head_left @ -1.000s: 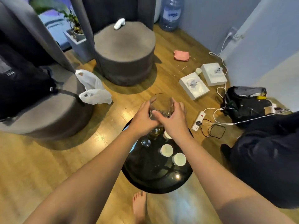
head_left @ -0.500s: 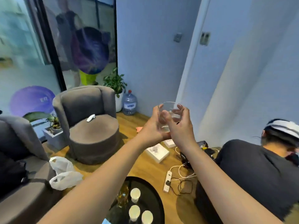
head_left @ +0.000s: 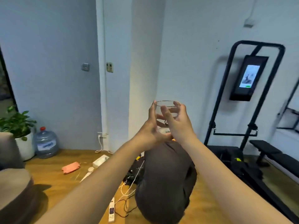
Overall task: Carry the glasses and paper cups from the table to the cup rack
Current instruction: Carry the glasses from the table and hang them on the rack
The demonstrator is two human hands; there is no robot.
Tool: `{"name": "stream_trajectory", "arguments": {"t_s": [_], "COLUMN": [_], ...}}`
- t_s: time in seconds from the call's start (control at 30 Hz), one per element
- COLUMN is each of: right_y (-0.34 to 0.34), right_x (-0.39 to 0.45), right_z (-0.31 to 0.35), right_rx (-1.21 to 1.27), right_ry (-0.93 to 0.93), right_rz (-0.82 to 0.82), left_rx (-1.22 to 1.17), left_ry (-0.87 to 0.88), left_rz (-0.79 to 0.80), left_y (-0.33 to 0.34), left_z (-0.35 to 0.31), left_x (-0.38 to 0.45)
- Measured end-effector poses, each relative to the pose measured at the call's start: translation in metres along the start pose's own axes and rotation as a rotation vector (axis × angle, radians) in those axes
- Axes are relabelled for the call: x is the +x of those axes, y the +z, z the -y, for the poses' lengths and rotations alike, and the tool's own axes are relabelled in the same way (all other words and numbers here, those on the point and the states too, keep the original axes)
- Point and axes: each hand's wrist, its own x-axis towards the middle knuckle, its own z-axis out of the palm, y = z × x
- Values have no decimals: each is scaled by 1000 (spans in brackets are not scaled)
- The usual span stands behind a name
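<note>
Head view. Holding a clear glass [head_left: 167, 110] upright at arm's length in front of a pale wall [head_left: 48, 62], left hand [head_left: 151, 128] curling round its near side and base, right hand [head_left: 179, 123] wrapping fingers [head_left: 165, 110] round its right side. Crouching directly below the glass: a person in a dark top [head_left: 166, 178], blocking the floor ahead. Lying to the left on the wooden floor [head_left: 48, 178]: a pink cloth [head_left: 71, 167], a white power strip [head_left: 111, 210] with trailing cables, a water bottle [head_left: 46, 143], a potted plant [head_left: 17, 125]. Standing at right: a black exercise frame [head_left: 233, 94] carrying a lit screen [head_left: 249, 76].
</note>
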Motion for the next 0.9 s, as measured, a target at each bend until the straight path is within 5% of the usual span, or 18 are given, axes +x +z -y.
{"name": "stream_trajectory", "arguments": {"t_s": [0.33,0.9], "right_y": [-165,-347], "right_x": [-73,-293], "right_z": [6,60], "right_rx": [-352,-570], "right_ry": [112,348], "right_rz": [-291,-864], "left_rx": [-307,-554], "left_ry": [144,270], "left_rz": [482,978], "left_y": [156,393], "left_z": [-60,-196], "left_x": [24,-92]}}
